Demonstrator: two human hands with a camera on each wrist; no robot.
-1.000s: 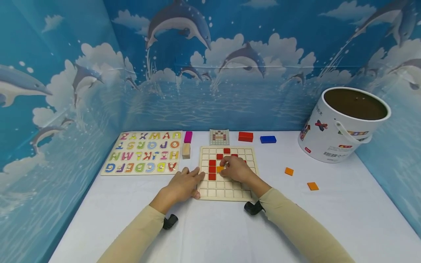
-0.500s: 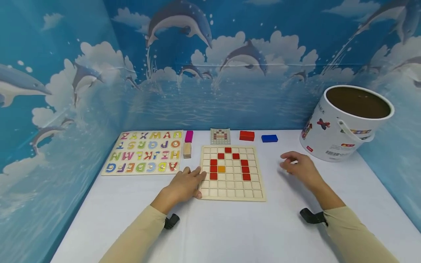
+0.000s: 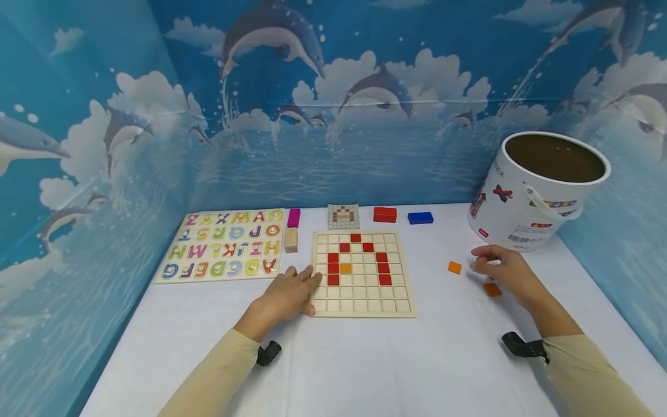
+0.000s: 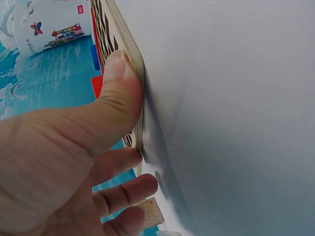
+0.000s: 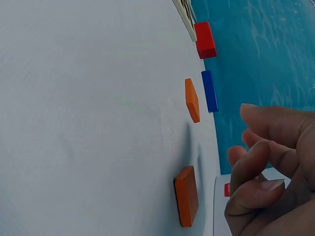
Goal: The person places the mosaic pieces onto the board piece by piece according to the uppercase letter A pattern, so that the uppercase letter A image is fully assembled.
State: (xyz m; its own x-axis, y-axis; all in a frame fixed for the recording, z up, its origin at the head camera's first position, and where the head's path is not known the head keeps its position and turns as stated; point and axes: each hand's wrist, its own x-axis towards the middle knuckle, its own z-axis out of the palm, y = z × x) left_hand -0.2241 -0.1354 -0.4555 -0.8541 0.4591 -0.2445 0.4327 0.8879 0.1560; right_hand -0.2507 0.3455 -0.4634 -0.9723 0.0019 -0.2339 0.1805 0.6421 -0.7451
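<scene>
A wooden grid board point(image 3: 365, 301) lies mid-table with red tiles point(image 3: 382, 257) set in an arch and one orange tile point(image 3: 345, 268) inside it. My left hand point(image 3: 302, 286) rests flat against the board's left edge, with the thumb point(image 4: 120, 83) pressed on the board's rim point(image 4: 129, 44). My right hand point(image 3: 482, 263) hovers right of the board with fingers point(image 5: 258, 167) loosely curled and holding nothing. It is just above one loose orange tile point(image 3: 492, 289) point(image 5: 187, 195). A second loose orange tile point(image 3: 455, 267) point(image 5: 192, 100) lies to its left.
A white bucket point(image 3: 537, 191) stands at the back right. An alphabet puzzle point(image 3: 224, 250) lies left of the board, with a pink block point(image 3: 294, 218) and a wood block point(image 3: 290, 239) beside it. Behind the board are a pattern card point(image 3: 343, 216), a red block point(image 3: 384, 214) and a blue block point(image 3: 420, 218).
My right hand left the board, where it had set the orange tile, and swung right to the loose orange tiles. The left hand stayed on the board's edge.
</scene>
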